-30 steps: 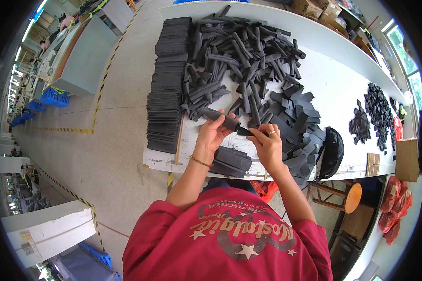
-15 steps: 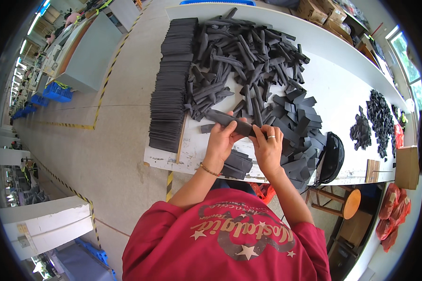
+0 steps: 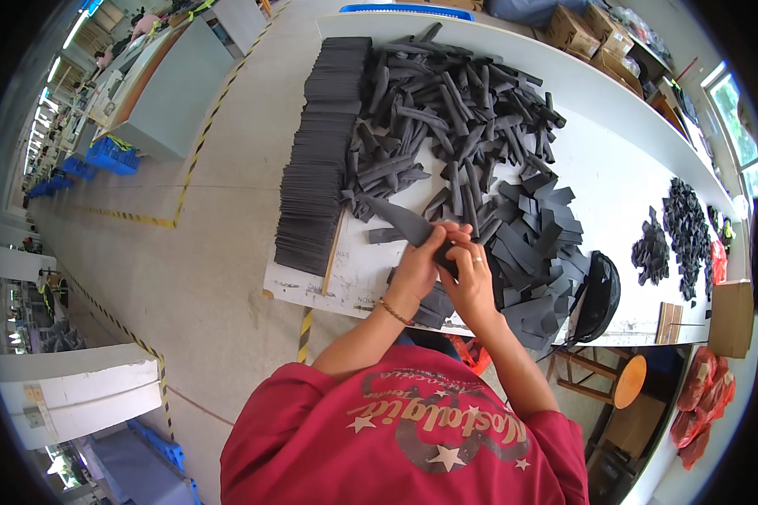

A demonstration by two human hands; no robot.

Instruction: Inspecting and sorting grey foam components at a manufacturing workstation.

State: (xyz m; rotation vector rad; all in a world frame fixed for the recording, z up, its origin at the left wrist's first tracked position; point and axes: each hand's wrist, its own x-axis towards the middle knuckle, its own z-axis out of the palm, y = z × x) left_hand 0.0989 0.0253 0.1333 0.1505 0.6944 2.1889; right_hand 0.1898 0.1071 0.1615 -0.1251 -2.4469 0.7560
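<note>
My left hand (image 3: 419, 263) is closed around a dark grey strip of cloth-like material (image 3: 403, 220), its thumb on top. The strip's wide, pointed end sticks out to the far left over the table. Beside it, my right hand (image 3: 470, 284), with a ring on one finger, pinches the strip's near end, which the fingers partly hide. Under my wrists lies a small pile of flat dark pieces (image 3: 436, 305). Beyond the hands spreads a heap of rolled dark strips (image 3: 455, 109), and to the right lie loose flat dark pieces (image 3: 531, 244).
A long, neat stack of dark pieces (image 3: 324, 160) lines the left side of the white table (image 3: 598, 151). A black mesh-like object (image 3: 596, 295) sits at the front edge. Small dark pieces (image 3: 686, 227) lie far right; a wooden stool (image 3: 628, 380) stands below.
My hands have drawn closer together and slightly nearer to me. The strip has turned from nearly level to slanting, with its far end showing wider. The view has shifted slightly.
</note>
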